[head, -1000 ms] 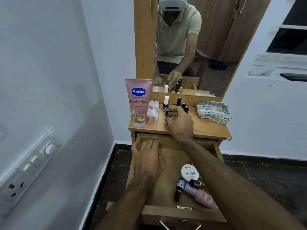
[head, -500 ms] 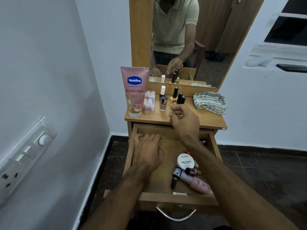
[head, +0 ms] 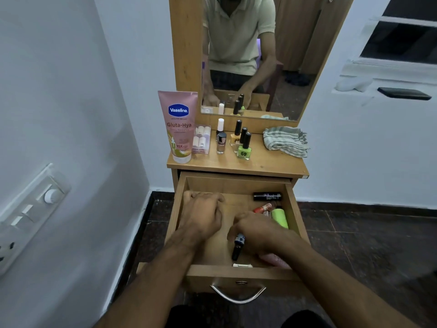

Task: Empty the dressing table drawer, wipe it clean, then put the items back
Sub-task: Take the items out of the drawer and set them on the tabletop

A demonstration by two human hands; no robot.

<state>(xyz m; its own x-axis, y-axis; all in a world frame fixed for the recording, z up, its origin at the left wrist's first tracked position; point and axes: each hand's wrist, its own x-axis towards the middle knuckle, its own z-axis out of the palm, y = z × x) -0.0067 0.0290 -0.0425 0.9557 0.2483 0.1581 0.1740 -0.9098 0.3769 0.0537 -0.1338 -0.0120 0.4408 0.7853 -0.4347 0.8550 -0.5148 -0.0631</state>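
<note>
Now the drawer (head: 236, 272) is being emptied: fingers of the right hand (head: 257, 230) are curled over near-right bottles (head: 237, 247), grip unconfirmed, a lift needed next.

White wall switch panel (head: 30, 209); dark phone (head: 404, 93) on window ledge (head: 387, 78).

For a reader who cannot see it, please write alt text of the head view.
Two hands reach into an open wooden drawer: the left hand rests on its floor, the right hand closes over cosmetics beside a dark bottle. On the tabletop above stand a Vaseline tube, nail polish bottles and a striped cloth.
</note>
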